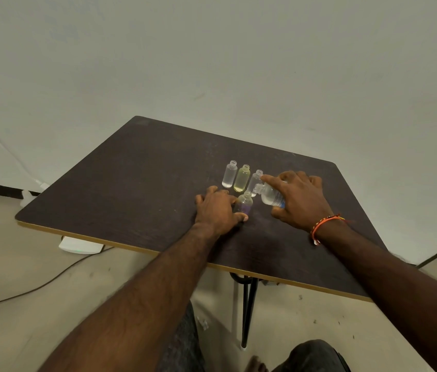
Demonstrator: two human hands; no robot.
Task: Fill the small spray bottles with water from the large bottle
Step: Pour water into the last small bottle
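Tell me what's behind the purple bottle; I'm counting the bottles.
Three uncapped small bottles: clear, yellow, and another clear one, partly hidden by the tilted large bottle.

Four uncapped small spray bottles (242, 183) upright; tilted large bottle (269, 194), mouth over purple bottle (245, 204).

The surface (137, 183) is a dark wood-grain board with a light edge band. Four uncapped small bottles stand upright on it. Landmark: yellow bottle (242, 178). Clear bottle (230, 174) just left; another clear bottle (255, 179) just right; purple bottle (244, 203) directly nearer.
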